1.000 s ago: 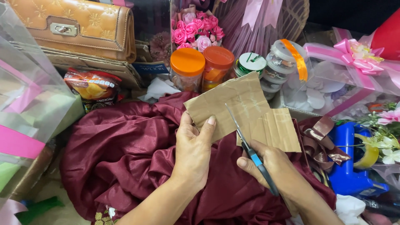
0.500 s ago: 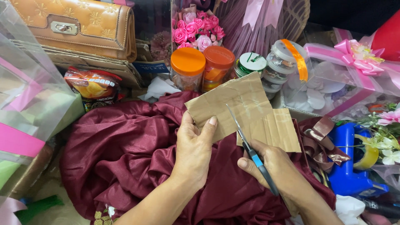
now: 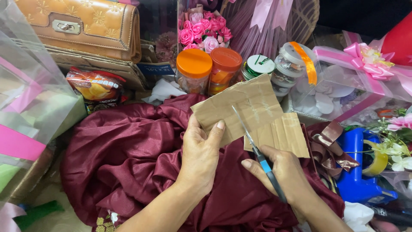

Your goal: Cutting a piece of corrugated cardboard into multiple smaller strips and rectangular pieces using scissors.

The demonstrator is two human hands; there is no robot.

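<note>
- Left hand (image 3: 201, 151): fingers and thumb pinched on the lower left edge of a piece of brown corrugated cardboard (image 3: 240, 109), thumb on its upper face; the hand rests over maroon satin cloth (image 3: 124, 163).
- Right hand (image 3: 286, 174): fingers curled tight around the blue handles of a pair of scissors (image 3: 257, 152); the blades run up and to the left into the cardboard, partway along a cut line; whether the blades are parted or closed cannot be told.
- Cardboard: held just above the cloth, at centre of view, tilted; a narrower section (image 3: 281, 135) lies to the right of the blades, still joined at the top.
- Behind the cardboard: two clear jars, one with an orange lid (image 3: 194, 64), one with a darker orange lid (image 3: 225, 60); a green spool (image 3: 257, 65); stacked clear containers with an orange ribbon (image 3: 300, 60).
- Farther back: pink artificial roses (image 3: 199, 32); a tan quilted handbag (image 3: 86, 25) at upper left.
- Left: a snack packet (image 3: 96, 88); clear wrapping with pink ribbon (image 3: 25, 116).
- Right: a blue glue gun (image 3: 356, 172); brown ribbon loops (image 3: 330, 148); a pink bow (image 3: 369, 56).
</note>
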